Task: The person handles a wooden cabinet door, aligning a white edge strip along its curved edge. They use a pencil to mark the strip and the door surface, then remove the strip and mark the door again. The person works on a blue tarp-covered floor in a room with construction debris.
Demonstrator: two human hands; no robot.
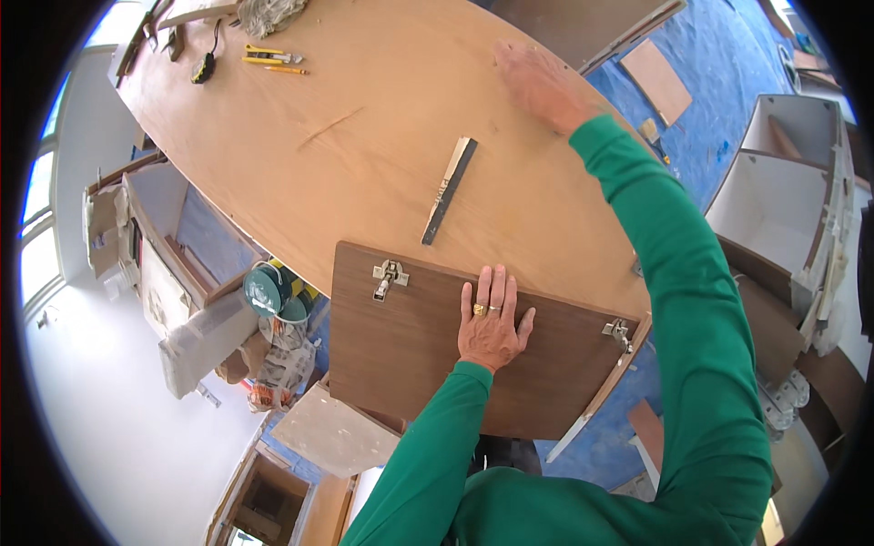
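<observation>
A dark brown cabinet door (410,337) lies at the near edge of the large light-brown wooden board (382,182), partly overlapping it. My left hand (492,320) rests on the door near its far edge, fingers stretched out, holding nothing. Metal hinges sit at two of the door's corners, a left hinge (390,278) and a right hinge (618,335). My right hand (542,86) is over the board's far right part; motion blurs its fingers. Between the hands lies a narrow dark strip with a pale, rough side (448,191).
A tape measure (204,68), a yellow-handled tool (266,52), a pencil (286,69) and a cloth (270,14) lie at the far left. Blue sheeting (719,55) covers the floor, with a paintbrush (653,138) right of the board. Cabinets (774,200) and buckets (266,289) stand around.
</observation>
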